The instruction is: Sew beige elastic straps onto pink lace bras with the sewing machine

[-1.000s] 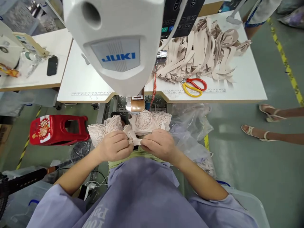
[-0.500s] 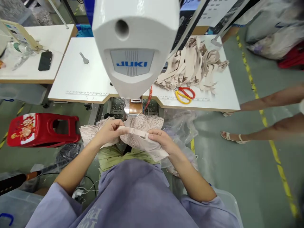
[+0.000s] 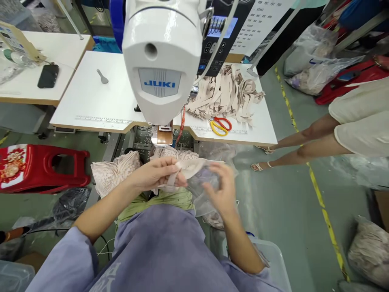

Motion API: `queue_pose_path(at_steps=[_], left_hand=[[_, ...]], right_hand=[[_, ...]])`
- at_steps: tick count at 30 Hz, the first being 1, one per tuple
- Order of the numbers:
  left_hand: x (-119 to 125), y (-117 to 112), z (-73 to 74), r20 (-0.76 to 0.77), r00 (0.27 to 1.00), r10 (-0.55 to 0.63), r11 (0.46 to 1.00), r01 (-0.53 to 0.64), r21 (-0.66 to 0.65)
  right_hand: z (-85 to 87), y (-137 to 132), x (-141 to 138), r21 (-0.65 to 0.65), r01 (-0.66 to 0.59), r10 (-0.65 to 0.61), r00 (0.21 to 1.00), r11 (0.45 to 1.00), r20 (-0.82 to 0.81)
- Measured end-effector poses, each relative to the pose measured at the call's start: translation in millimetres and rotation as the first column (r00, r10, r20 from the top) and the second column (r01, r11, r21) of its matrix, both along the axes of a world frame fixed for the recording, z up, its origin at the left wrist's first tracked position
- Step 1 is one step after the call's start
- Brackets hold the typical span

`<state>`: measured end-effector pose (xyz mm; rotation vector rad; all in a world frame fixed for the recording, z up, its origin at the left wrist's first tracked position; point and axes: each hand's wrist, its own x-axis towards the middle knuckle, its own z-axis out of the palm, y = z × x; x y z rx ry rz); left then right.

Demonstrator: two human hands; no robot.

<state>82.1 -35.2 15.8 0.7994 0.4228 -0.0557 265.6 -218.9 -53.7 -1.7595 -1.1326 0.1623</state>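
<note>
A beige lace bra (image 3: 117, 172) lies across my lap below the white JUKI sewing machine (image 3: 161, 61). My left hand (image 3: 158, 174) is closed on the bra's beige strap band (image 3: 190, 165), pinching it near the middle. My right hand (image 3: 221, 188) hovers just right of the band with its fingers spread and nothing in them; it is blurred by motion. Under it sits a clear plastic bag (image 3: 209, 202). The machine's needle area (image 3: 161, 136) is just beyond my hands.
A heap of beige strap pieces (image 3: 226, 95) and red-and-yellow scissors (image 3: 221, 125) lie on the white table (image 3: 91, 93). A red stool (image 3: 39, 168) stands at left. Another person's legs (image 3: 304, 142) are at right. A phone (image 3: 48, 76) rests on the neighbouring table.
My right hand has let go of the strap band and opened, moving down and right. The left hand keeps its hold. The view has tilted up and to the right.
</note>
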Motion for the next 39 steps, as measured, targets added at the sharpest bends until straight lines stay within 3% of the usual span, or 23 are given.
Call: queue_pose_path(at_steps=[2,4,7,11,14,18,21,23,25,27,29,30,32,35,39], left_hand=[[25,-14,16.4,0.017,0.999,0.051,0.997,-0.051,-0.051],[47,-19,29.4,0.009,0.991,0.134,0.99,-0.133,-0.053],[73,-17,35.9,-0.017,0.969,0.245,0.968,-0.245,-0.044],[94,-14,24.6,-0.061,0.955,0.292,0.954,-0.295,-0.046],[103,-17,17.0,-0.077,0.954,0.288,0.956,-0.292,-0.038],[114,-22,13.4,-0.071,0.959,0.273,0.962,-0.273,0.011],[117,-20,4.6,-0.05,0.973,0.224,0.963,-0.213,0.165],[110,-18,-6.5,-0.053,0.982,0.184,0.907,-0.148,0.395],[94,-15,-21.4,-0.057,0.978,0.2,0.747,-0.114,0.655],[71,-10,-41.4,-0.072,0.958,0.277,0.614,-0.119,0.78],[45,-4,-66.7,-0.095,0.911,0.401,0.563,-0.163,0.81],[33,0,-80.5,-0.11,0.877,0.467,0.564,-0.199,0.801],[9,5,-107.9,-0.188,0.839,0.511,0.635,-0.22,0.74],[-21,5,-140.9,-0.343,0.83,0.441,0.8,-0.19,0.569],[-45,-1,-166.5,-0.421,0.827,0.372,0.893,-0.195,0.406]], right_hand=[[6.3,5,-24,-0.101,-0.308,0.302,0.951,0.946,-0.071],[11.9,10,-37,-0.173,-0.411,0.368,0.9,0.895,-0.233],[20.1,11,-34,-0.107,-0.368,0.273,0.828,0.924,-0.489],[29.1,2,-19,0.014,-0.296,0.215,0.662,0.955,-0.718],[31.9,-3,-15,0.056,-0.268,0.208,0.581,0.962,-0.787],[30.3,-5,-15,0.079,-0.258,0.212,0.545,0.963,-0.811],[28.3,-7,-5,0.077,-0.183,0.163,0.52,0.98,-0.839],[28.3,-10,14,0.074,-0.034,0.082,0.485,0.997,-0.87],[30.3,-17,46,0.085,0.142,0.014,0.438,0.986,-0.899],[35.3,-28,89,0.125,0.327,-0.024,0.417,0.937,-0.908],[43.9,-45,139,0.187,0.507,-0.062,0.435,0.842,-0.898],[49.3,-55,164,0.216,0.578,-0.086,0.449,0.787,-0.89],[60.1,-75,208,0.257,0.665,-0.129,0.473,0.701,-0.872],[70.5,-99,257,0.295,0.735,-0.185,0.495,0.611,-0.849],[68.5,-119,296,0.303,0.801,-0.285,0.495,0.517,-0.821]])
